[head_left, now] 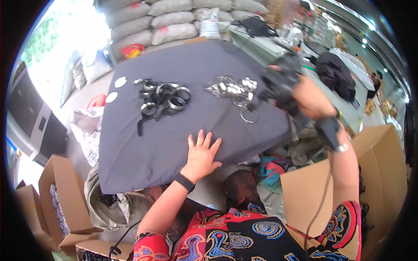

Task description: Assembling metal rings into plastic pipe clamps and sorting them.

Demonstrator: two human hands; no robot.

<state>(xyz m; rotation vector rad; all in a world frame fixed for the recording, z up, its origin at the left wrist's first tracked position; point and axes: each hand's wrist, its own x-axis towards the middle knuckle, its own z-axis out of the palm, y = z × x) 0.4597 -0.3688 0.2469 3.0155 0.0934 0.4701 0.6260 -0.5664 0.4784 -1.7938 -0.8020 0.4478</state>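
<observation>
My left hand (202,155) lies flat on the dark grey cloth-covered table (209,167), fingers spread, with nothing in it. Over the table's right edge my right hand (314,99) is closed around a black power drill (283,80), blurred by motion. Just left of the drill is a pile of shiny silver metal hose clamps (235,88); one loose ring lies at its near side. Farther left sits a heap of black ring-shaped clamps (162,99), some with straight tabs sticking out. Both piles are beyond my left hand.
Cardboard boxes stand at the lower left (65,195) and lower right (379,169). Stacked white sacks (174,32) line the back. A second, pale green table (254,45) at the right carries a dark bag (335,74). A grey machine (37,117) is at the left. An open sack (102,204) hangs near the table's front-left corner.
</observation>
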